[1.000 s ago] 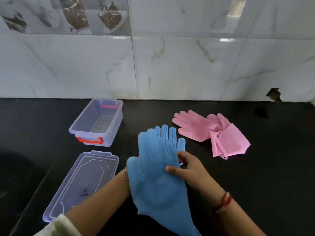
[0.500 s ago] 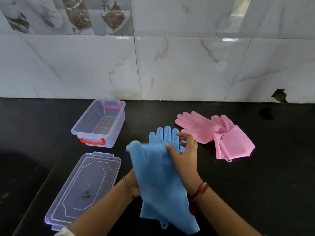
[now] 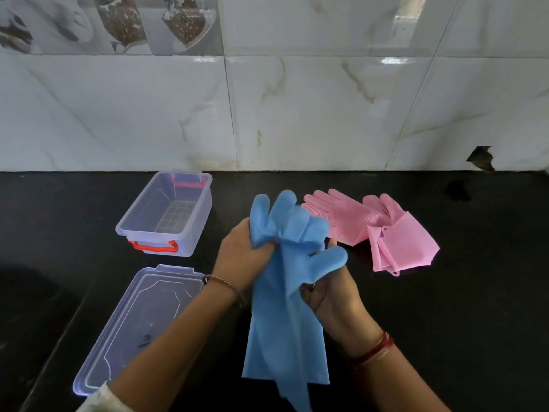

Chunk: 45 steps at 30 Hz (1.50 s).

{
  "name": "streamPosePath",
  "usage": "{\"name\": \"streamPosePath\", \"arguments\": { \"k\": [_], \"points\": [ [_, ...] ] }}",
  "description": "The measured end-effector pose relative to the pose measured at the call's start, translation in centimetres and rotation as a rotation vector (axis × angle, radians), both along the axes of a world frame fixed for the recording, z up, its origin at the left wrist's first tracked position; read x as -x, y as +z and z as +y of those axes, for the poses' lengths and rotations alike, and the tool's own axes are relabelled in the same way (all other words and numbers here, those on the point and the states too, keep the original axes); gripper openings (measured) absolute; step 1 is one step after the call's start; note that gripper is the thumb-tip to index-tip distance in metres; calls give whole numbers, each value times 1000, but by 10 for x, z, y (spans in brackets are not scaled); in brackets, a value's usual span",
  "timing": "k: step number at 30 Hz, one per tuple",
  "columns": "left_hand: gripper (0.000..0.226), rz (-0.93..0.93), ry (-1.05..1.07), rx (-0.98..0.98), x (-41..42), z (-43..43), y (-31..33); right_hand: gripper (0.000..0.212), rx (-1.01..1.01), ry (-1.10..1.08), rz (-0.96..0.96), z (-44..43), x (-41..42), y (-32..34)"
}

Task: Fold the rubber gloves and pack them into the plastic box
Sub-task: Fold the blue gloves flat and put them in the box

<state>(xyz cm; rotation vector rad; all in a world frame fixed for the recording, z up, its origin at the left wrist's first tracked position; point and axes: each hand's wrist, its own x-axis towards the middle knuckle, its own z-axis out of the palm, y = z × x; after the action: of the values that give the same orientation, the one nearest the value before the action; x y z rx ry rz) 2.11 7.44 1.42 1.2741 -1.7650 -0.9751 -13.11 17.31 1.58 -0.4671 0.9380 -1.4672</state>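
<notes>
Head view. We see the blue rubber gloves (image 3: 285,292) lifted off the black desk (image 3: 445,322), bunched between both hands near the middle of the frame. The left hand (image 3: 240,257) has its grip curled round the glove fingers near the top, which stick up and flop to either side. The right hand (image 3: 329,295) has its grip pinching the glove material lower down, just under a blue thumb that points right. The cuffs hang down toward the near edge of the frame. We cannot tell how many blue gloves are in the bundle.

The pink rubber gloves (image 3: 371,230) lie flat on the desk just right of the blue ones, fingers pointing up-left, cuffs partly folded over at the right end. They touch neither hand.

The clear plastic box (image 3: 166,212) stands open on the desk to the left, well apart from the hands, with orange handles at its near and far ends. Nothing lies inside it. Its clear lid (image 3: 139,325) lies flat on the desk nearer to us, beside the left forearm.

A thin bracelet (image 3: 225,283) sits on the left wrist, a red thread band (image 3: 377,349) on the right. A white marbled tile wall (image 3: 297,114) rises behind the desk.
</notes>
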Motion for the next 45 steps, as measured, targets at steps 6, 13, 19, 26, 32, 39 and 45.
{"name": "streamPosePath", "arguments": {
  "k": [6,13,19,26,32,39,45],
  "points": [
    [31,-125,1,-461,15,-12,-40,67,-287,51,-171,-4,13,-34],
    [36,261,-139,-512,-2,11,-37,42,-260,50,505,-16,16,-26],
    [36,383,-19,-588,18,-3,-16,38,-166,-60,561,-36,27,-18],
    [37,273,-26,-740,11,4,-38,31,-381,14,498,-29,35,-45],
    [44,299,-44,-735,2,12,-31,42,-389,-11,511,-27,30,-38],
    [61,79,-136,-509,-19,67,-47,57,-397,372,842,6,32,-22],
    [60,-69,-112,-396,-28,65,-42,70,-344,287,945,14,28,-27]
  ]
}}
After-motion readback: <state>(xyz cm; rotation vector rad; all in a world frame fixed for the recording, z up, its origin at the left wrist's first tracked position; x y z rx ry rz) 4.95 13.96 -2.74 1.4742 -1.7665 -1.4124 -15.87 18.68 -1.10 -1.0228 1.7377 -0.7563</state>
